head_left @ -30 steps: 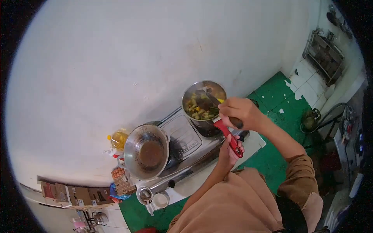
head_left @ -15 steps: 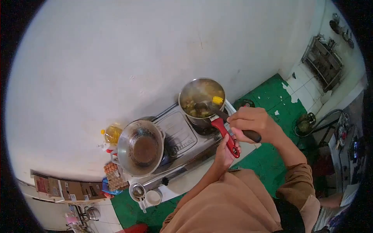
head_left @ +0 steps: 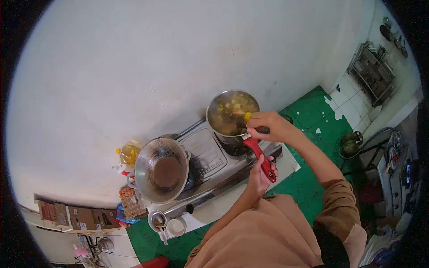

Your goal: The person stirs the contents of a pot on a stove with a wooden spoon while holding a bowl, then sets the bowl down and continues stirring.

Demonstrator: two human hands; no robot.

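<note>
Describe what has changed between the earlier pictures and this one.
The right hand, gripping a dark-handled utensil, drew back from the round metal pot, then moved in again, up and leftward in the picture, partly covering a yellow food piece. Nothing was let go. The left hand still holds the glossy red pot handle, and the wide grey metal wok stayed put.

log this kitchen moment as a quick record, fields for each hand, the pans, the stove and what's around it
left hand: holding the saucepan's red handle
right hand: gripping a dark-handled utensil at the saucepan
saucepan: on the gas stove, vegetable pieces inside
wok: on the stove, left of the saucepan
nearby: oil bottle, eggs
</note>
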